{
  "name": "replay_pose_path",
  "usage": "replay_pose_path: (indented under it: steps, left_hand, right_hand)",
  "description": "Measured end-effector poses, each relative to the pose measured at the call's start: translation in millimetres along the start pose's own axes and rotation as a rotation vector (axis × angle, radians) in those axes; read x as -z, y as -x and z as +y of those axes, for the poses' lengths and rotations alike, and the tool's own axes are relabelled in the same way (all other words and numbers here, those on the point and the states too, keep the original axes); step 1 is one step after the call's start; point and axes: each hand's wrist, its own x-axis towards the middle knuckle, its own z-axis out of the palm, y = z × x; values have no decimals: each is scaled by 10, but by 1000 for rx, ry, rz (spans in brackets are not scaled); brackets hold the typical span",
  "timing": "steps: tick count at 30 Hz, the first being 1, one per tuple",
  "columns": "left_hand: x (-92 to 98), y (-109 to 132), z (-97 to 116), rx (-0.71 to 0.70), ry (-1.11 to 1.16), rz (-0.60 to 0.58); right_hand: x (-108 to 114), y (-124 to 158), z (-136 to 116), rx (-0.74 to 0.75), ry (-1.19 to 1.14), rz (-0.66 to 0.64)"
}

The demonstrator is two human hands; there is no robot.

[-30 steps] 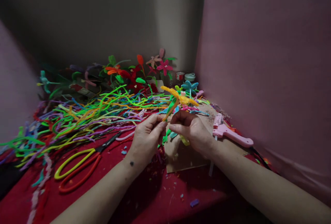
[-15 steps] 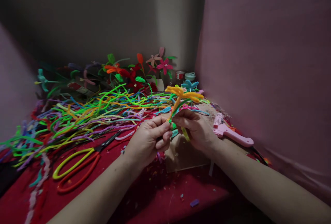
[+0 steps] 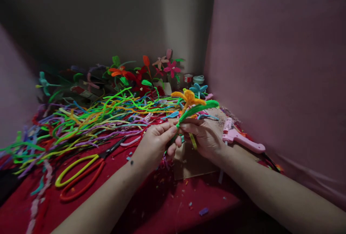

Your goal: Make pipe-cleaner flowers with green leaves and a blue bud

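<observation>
An orange pipe-cleaner flower (image 3: 189, 98) with a long green leaf (image 3: 198, 109) is held up between my two hands. My left hand (image 3: 159, 138) pinches its stem just below the bloom, where green pipe cleaner sits around it. On the other side, my right hand (image 3: 202, 136) is closed with thumb and fingertips at the base of the leaf, against the stem. A short yellow strip hangs below the right fingers. Under the hands lies a piece of cardboard (image 3: 197, 169). My fingers hide the lower part of the stem.
Many loose pipe cleaners (image 3: 108, 111) cover the left and middle of the red cloth (image 3: 162, 208). Scissors (image 3: 81, 176) with yellow and red handles lie at left, a pink glue gun (image 3: 240, 138) at right. Finished flowers (image 3: 140, 71) stand along the back.
The flower has turned about its stem, so the green leaf now points to the right in front of the orange petals. Both hands stay in nearly the same place.
</observation>
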Motion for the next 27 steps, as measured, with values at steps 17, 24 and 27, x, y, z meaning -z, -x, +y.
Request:
replay_pose_path:
  steps: [17,24,27]
  left_hand:
    - [10,7,21,-87,-36,45]
    - [102,3,14,95,233,-208]
    - [110,13,36,139,247,-275]
  right_hand:
    - [-106,28,-82,-3,-3,152]
    - [-48,4,-130,-157,-120,-45]
    - [-55,7,-136,-153,-128,-21]
